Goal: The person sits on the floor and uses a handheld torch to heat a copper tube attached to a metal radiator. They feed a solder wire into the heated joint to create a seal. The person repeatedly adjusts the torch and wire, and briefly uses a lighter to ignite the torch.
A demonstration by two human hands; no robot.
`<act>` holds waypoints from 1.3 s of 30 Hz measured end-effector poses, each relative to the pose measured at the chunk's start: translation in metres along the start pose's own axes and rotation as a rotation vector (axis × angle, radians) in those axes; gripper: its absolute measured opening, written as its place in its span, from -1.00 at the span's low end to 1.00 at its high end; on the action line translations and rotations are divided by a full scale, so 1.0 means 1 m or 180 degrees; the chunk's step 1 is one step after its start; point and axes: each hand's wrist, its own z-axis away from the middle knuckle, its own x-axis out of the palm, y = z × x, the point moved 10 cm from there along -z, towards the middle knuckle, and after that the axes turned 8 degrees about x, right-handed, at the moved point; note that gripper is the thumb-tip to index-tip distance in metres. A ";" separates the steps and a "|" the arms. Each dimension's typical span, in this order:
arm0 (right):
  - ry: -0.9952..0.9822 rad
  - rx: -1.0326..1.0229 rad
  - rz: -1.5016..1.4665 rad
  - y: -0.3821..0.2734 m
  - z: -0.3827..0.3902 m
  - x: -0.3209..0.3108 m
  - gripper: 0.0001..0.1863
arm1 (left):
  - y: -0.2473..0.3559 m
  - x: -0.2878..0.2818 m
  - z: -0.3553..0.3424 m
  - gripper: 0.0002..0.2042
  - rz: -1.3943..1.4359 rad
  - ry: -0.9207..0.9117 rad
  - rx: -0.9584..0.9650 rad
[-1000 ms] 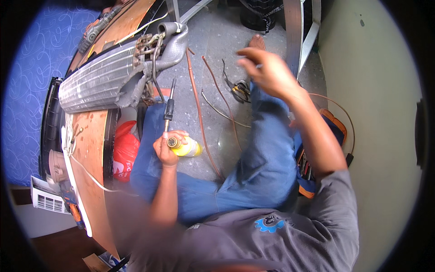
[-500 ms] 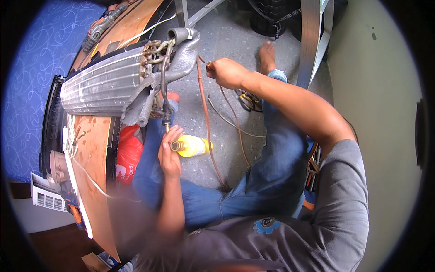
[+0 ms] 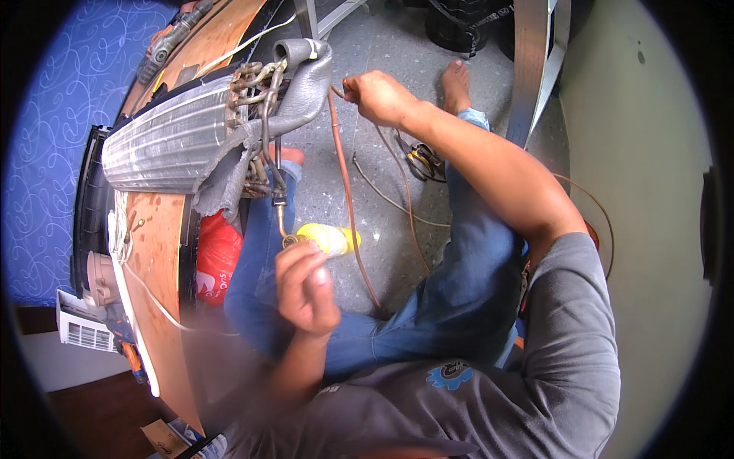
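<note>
An evaporator coil (image 3: 168, 141) with silvery fins lies at the left, its bent copper pipes (image 3: 264, 99) facing right beside grey foam insulation (image 3: 310, 92). From it a thin pipe (image 3: 280, 218) runs down toward my left hand (image 3: 307, 289). That hand is palm up just below the pipe's end, fingers loosely curled, and nothing shows in it. Behind its fingertips stands a yellow bottle (image 3: 327, 239). Farther up, my right hand (image 3: 380, 98) pinches a thin copper-coloured tube near the foam; its exact end is hidden by the fingers. A brown tube (image 3: 345, 180) hangs just left of it.
Pliers-like tools (image 3: 422, 161) lie on the grey floor by my foot. A metal ladder leg (image 3: 529, 69) stands at the upper right. A red plastic bag (image 3: 216, 256) sits beside the wooden board (image 3: 157, 260) at left, where white cords lie.
My left hand has dropped away from the thin pipe and turned palm up, its fingers curling. My right hand has shifted slightly up and left. The coil has moved slightly left in view.
</note>
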 end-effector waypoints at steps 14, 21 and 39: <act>-0.0123 -0.0147 -0.0348 -0.006 0.015 0.003 -0.69 | -0.147 0.127 -0.093 -0.41 0.0755 0.0861 -0.1624; -0.0220 -0.0179 -0.0278 -0.002 0.013 0.010 -0.58 | -0.181 0.134 -0.119 -0.48 0.1059 0.0752 -0.1401; -0.0091 -0.0364 -0.0259 -0.004 0.015 0.011 -0.62 | -0.179 0.135 -0.130 -0.67 0.1112 0.0798 -0.1181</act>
